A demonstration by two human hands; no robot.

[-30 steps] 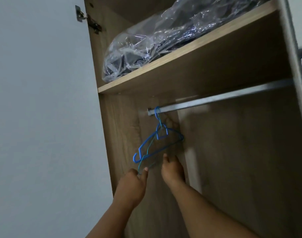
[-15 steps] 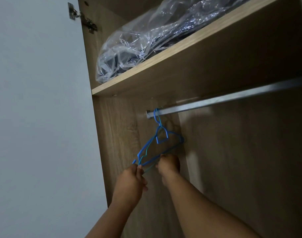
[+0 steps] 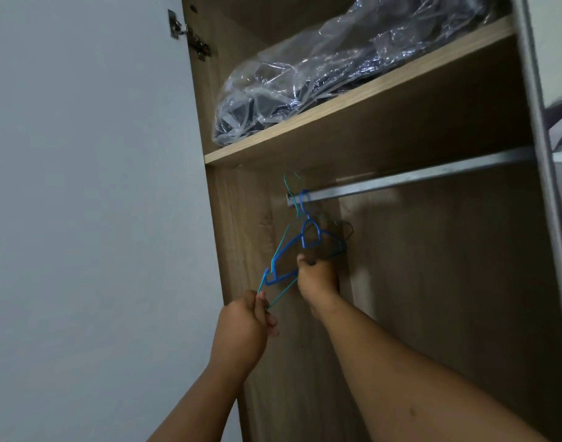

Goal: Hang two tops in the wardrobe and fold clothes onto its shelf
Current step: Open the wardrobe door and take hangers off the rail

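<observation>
Separating hangers: left hand (image 3: 244,323), fingers clamped on the teal wire hanger (image 3: 281,290), lower left; its hook is above the rail (image 3: 401,183). Right hand (image 3: 318,279), fingers clamped on the blue hanger (image 3: 292,250), still hooked on the rail, long axis sloping down-left.

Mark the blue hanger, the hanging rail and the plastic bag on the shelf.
blue hanger (image 3: 311,235): head view, triangular neck below its hook.
hanging rail (image 3: 433,175): head view, mid-span of the metal bar.
plastic bag (image 3: 305,78): head view, crinkled clear front.
</observation>
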